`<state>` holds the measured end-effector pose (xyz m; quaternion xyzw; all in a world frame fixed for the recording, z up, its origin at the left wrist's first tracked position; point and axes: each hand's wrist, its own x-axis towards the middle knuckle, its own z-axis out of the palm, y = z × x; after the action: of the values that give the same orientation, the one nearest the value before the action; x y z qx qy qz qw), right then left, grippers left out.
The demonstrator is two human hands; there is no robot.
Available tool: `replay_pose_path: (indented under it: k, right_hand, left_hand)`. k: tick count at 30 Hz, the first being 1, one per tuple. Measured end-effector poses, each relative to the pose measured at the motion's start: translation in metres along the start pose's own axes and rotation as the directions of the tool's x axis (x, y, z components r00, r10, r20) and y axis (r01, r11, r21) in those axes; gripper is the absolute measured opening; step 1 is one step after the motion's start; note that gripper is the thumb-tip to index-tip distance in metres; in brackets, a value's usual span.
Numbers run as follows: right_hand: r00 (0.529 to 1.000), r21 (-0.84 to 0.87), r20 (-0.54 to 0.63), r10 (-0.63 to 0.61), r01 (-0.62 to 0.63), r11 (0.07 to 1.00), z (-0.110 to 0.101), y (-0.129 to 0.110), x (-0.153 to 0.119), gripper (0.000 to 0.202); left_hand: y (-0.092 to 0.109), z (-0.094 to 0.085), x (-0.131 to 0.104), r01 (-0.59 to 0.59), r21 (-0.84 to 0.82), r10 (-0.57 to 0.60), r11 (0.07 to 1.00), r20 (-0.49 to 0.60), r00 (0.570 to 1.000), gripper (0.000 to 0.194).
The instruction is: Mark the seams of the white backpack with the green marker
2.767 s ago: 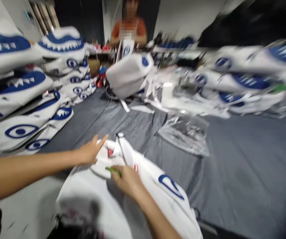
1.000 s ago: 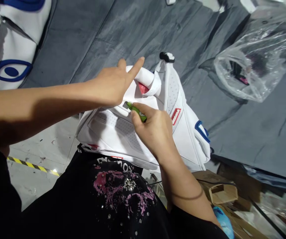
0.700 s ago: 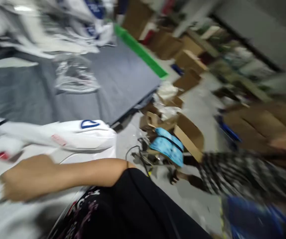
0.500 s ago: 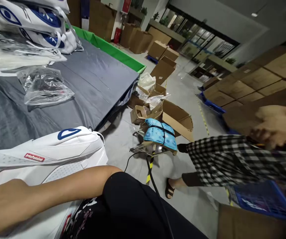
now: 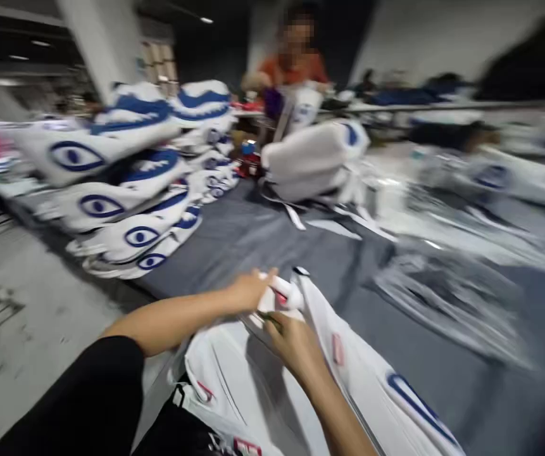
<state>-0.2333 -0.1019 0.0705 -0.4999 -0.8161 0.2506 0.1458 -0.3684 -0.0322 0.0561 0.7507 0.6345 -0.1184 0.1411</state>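
A white bag [image 5: 276,386] with blue outlines and small red labels lies across my lap and the near edge of the grey-covered table. My left hand [image 5: 249,292] is closed on the white fabric at the bag's upper end, beside a red mark. Just below and to the right, my right hand [image 5: 292,339] is closed with its fingertips at the same fabric. A small, thin, dark object [image 5: 272,320] shows between its thumb and fingers, too blurred to name. Parts of the fingers of both hands are smeared by motion.
Stacked white bags [image 5: 106,209] with blue eye shapes stand on the left. Another white bag [image 5: 305,161] lies further back on the grey table cover [image 5: 234,234]. Clear plastic bags [image 5: 447,297] lie to the right. Across the table, a person in orange [image 5: 294,69] handles a white item.
My view has swung from the floor, boxes and stool on the right to the table. Both hands now show at the white bag; earlier only one forearm was visible.
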Motion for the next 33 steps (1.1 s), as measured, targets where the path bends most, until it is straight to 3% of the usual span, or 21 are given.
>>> replay_pose_path:
  k: [1,3,5,7,12,15,17,19,21,24,26,28,30,33]
  right_hand:
    - [0.999,-0.042,0.041,-0.013,0.015,0.999,0.009,0.008,0.024,0.029]
    - [0.991,-0.123,0.134,0.03,-0.014,0.992,0.023,0.021,0.054,0.036]
    - [0.977,-0.181,0.196,0.085,-0.049,0.982,0.028,0.032,0.057,0.04]
    - [0.972,-0.199,0.197,0.128,-0.088,0.976,0.03,0.036,0.049,0.041]
    - [0.974,-0.121,0.147,0.171,-0.154,0.981,0.024,0.035,0.044,0.04]
    - [0.976,0.03,0.159,0.148,-0.155,0.988,-0.006,0.048,0.044,0.034]
    - [0.995,0.232,0.034,0.092,-0.098,0.968,-0.034,0.054,0.048,0.038]
    - [0.979,0.37,-0.184,0.089,-0.015,0.929,-0.058,0.051,0.065,0.058]
    - [0.95,0.417,-0.3,0.092,0.044,0.908,-0.068,0.04,0.097,0.075]
    - [0.973,0.476,-0.22,0.071,0.044,0.878,-0.056,0.023,0.151,0.072]
    - [0.989,0.477,-0.144,0.042,0.032,0.879,-0.043,0.021,0.169,0.07]
    - [0.991,0.462,-0.137,0.013,0.052,0.886,-0.037,0.029,0.161,0.065]
    - [0.99,0.448,-0.139,0.007,0.056,0.892,-0.039,0.044,0.131,0.052]
    - [0.998,0.436,0.027,0.059,-0.065,0.897,-0.045,0.066,0.074,0.038]
  left_hand:
    - [-0.022,-0.001,-0.001,0.068,-0.027,-0.069,0.997,-0.023,0.997,0.053]
    - [-0.044,0.002,-0.001,0.108,-0.059,-0.111,0.992,-0.049,0.993,0.083]
    - [-0.042,0.007,0.002,0.08,-0.064,-0.084,0.995,-0.059,0.995,0.108]
    - [-0.032,0.011,0.004,0.032,-0.048,-0.035,0.998,-0.069,0.997,0.116]
    - [-0.032,0.011,0.003,-0.008,0.005,0.009,1.0,-0.085,0.996,0.118]
    - [-0.036,0.007,0.0,-0.011,0.006,0.011,1.0,-0.084,0.996,0.113]
    - [-0.035,0.005,-0.001,-0.018,-0.013,0.017,1.0,-0.075,0.997,0.108]
    - [-0.033,0.005,-0.002,-0.016,-0.041,0.013,0.999,-0.074,0.997,0.101]
    - [-0.032,0.005,-0.001,-0.007,-0.066,0.002,0.998,-0.071,0.997,0.096]
    - [-0.034,0.004,0.001,-0.003,-0.087,-0.002,0.996,-0.06,0.998,0.095]
    - [-0.036,0.003,0.0,-0.004,-0.094,-0.001,0.996,-0.051,0.999,0.094]
    - [-0.037,0.003,-0.002,-0.008,-0.099,0.004,0.995,-0.041,0.999,0.088]
    - [-0.038,0.003,-0.004,-0.022,-0.11,0.018,0.994,-0.032,0.999,0.082]
    - [-0.041,0.004,-0.002,-0.023,-0.073,0.02,0.997,-0.034,0.999,0.083]
